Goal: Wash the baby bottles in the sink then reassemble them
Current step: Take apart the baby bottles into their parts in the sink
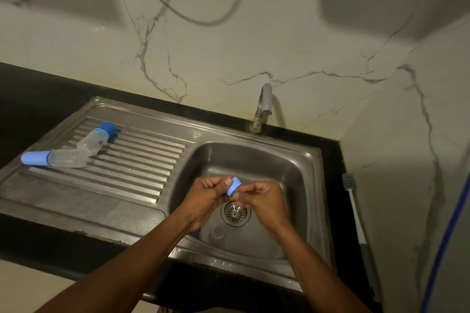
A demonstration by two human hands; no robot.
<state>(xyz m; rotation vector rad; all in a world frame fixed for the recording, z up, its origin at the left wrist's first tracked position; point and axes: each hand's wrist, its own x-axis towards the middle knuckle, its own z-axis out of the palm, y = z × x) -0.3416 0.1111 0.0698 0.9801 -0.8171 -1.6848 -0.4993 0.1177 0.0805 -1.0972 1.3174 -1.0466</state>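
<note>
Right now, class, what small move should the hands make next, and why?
Probably twist the blue cap loose: the left hand and right hand both hold it over the sink basin, no water leaves the tap, and the brush lies untouched.

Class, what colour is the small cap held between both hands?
The cap is light blue, head view.

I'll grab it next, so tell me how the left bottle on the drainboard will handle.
Likely light: the left bottle looks clear, empty plastic. Round and lying on its side, it may roll, though the drainboard ribs could check that.
</note>
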